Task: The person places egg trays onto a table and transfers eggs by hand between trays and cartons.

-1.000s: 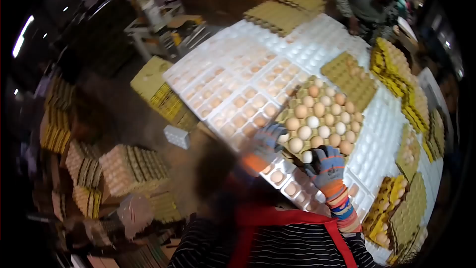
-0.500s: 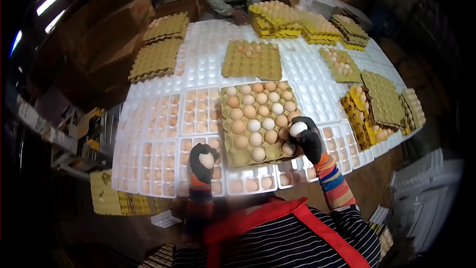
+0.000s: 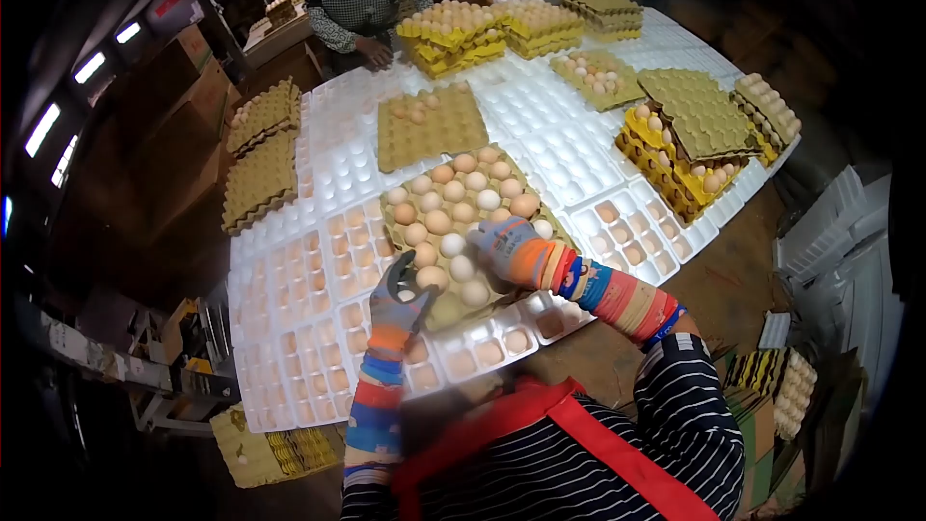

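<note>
A grey-brown pulp egg tray (image 3: 446, 315) with rows of brown and white eggs lies in front of me. My left hand (image 3: 397, 297), in a grey glove with dark fingertips, is at its near left edge. Its thumb and fingers are spread apart beside a brown egg (image 3: 431, 278). Over the right half of the tray, my right hand (image 3: 511, 249) reaches down with its back towards me. Its fingers are hidden, so any egg under them cannot be seen. A white egg (image 3: 462, 268) sits just left of that hand.
Clear plastic egg trays (image 3: 352, 169) cover the table, several nearer ones filled. A pulp tray (image 3: 429, 135) with few eggs lies beyond mine. Yellow tray stacks (image 3: 453, 39) stand at the back, more (image 3: 666, 169) at right. Across the table is another person (image 3: 357, 10).
My view has swung to the right. The eggs seen in both hands are no longer visible there. My left hand has opened at the tray's edge; my right has moved inward over the tray.
</note>
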